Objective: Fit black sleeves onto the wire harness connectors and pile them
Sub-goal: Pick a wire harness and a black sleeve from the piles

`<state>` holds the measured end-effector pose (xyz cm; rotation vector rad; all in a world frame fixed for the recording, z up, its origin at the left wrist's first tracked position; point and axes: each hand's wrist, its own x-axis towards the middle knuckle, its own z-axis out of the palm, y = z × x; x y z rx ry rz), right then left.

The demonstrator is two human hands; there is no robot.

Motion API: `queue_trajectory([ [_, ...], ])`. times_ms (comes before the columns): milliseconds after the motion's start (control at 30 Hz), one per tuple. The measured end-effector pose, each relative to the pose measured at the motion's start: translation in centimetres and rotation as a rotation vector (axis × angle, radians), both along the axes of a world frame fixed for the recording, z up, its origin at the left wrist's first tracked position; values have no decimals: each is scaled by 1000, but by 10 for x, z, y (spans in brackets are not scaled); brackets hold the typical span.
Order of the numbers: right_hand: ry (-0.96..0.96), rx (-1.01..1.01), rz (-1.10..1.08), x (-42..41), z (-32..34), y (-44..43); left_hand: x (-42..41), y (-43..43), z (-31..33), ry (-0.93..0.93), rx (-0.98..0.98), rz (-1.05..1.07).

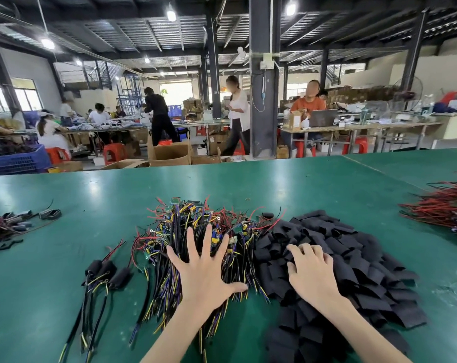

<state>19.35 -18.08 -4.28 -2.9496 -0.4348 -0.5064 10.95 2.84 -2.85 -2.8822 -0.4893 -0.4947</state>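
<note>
Harnesses lie across a green-topped work table [91, 195] in a busy assembly hall. At the tabletop's left edge sits a small dark heap of sleeved harnesses [7, 226], with loose black pieces beside it. Nearer the front edge, left of centre, three wire harnesses with black fabric sleeves [104, 273] over their heads lie side by side, their black, yellow and blue leads trailing toward the front edge. In the middle of the tabletop rises a thick pile of bare wire harnesses [196, 224], a tangle of black, yellow, blue and red leads with small circuit boards and ring terminals showing at its far side. The person's left hand [203, 271] lies palm down on this pile, fingers straight and spread wide apart, thumb stretched toward the right. Just beside it, touching the harness pile, a broad mound of flat black fabric sleeves [353, 263] runs to the front edge. The right hand [311, 273] rests on this mound, knuckles up, fingers bent and close together with tips sunk among the sleeves; whether they pinch one cannot be told. Well apart, at the right edge, lies a bundle of red and black wires [442, 208]. Beyond the far edge stand a blue plastic crate [17, 161], red plastic stools [114, 153] and open cardboard boxes [169, 153], with workers [158, 116] at other benches.
</note>
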Motion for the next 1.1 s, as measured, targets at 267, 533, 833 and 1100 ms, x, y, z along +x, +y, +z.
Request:
queue_trajectory([
  [267, -31, 3, 44, -3, 3, 2, 34, -40, 47, 25, 60, 68],
  [533, -81, 0, 62, -5, 10, 1, 95, -31, 62, 34, -5, -124],
  [833, -151, 127, 108, -12, 26, 3, 84, -37, 114, -264, -231, -230],
  [1100, -3, 246, 283, -15, 24, 7, 22, 13, 126, -364, -1146, -320],
])
